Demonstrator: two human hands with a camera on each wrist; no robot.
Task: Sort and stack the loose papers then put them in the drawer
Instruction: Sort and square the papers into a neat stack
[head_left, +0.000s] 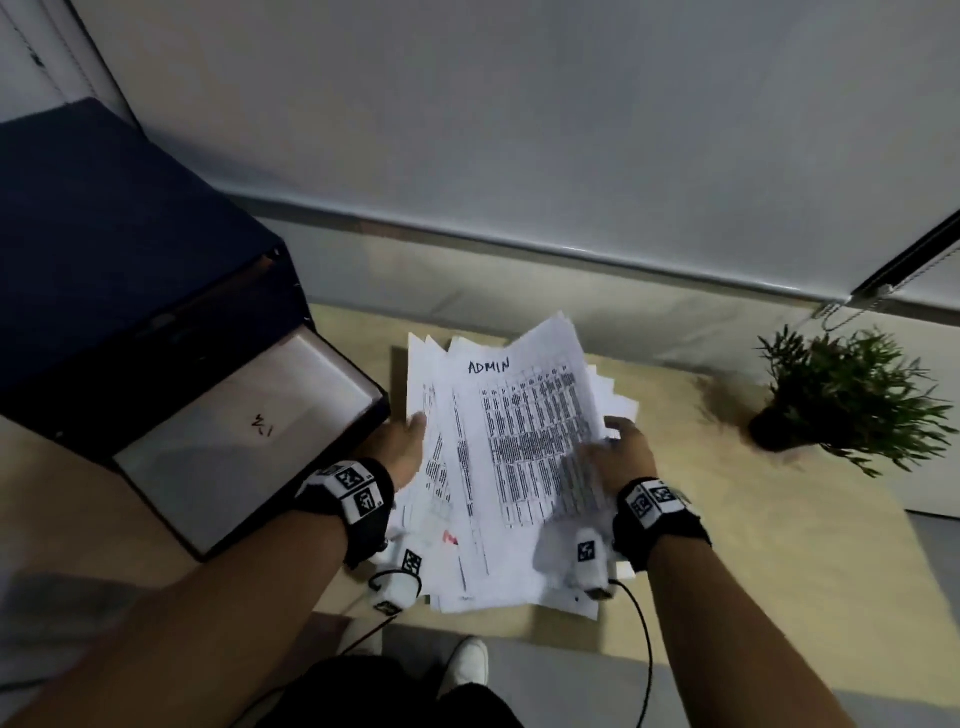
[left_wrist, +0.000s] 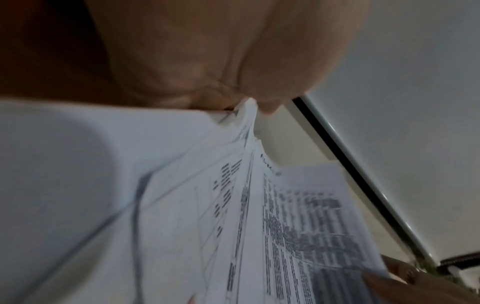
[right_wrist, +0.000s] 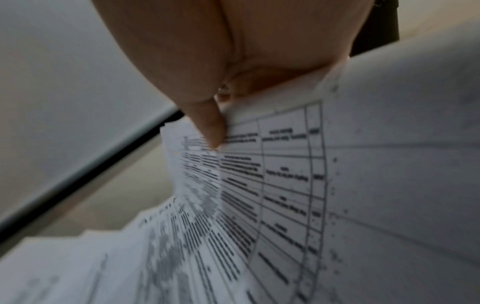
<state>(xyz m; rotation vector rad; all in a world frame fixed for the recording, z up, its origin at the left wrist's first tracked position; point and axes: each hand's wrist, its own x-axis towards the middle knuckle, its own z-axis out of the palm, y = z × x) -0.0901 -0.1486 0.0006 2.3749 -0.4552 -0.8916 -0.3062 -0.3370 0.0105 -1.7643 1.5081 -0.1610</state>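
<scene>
Papers (head_left: 519, 441) gripped by both hands, left (head_left: 402, 449), right (head_left: 621, 457); drawer (head_left: 332, 364) open, holding sheet (head_left: 249, 431)

- The small print on the papers (head_left: 524, 447) is too blurry to read.
- The left hand (head_left: 402, 449) has its fingers hidden under the papers.
- The red mark (head_left: 450, 538) low on one sheet is mostly covered.
- The plant (head_left: 852, 395) at the right is smeared.
- The dark cabinet (head_left: 119, 249) runs off the left edge.
- The mark inside the drawer (head_left: 223, 426) cannot be read.
</scene>
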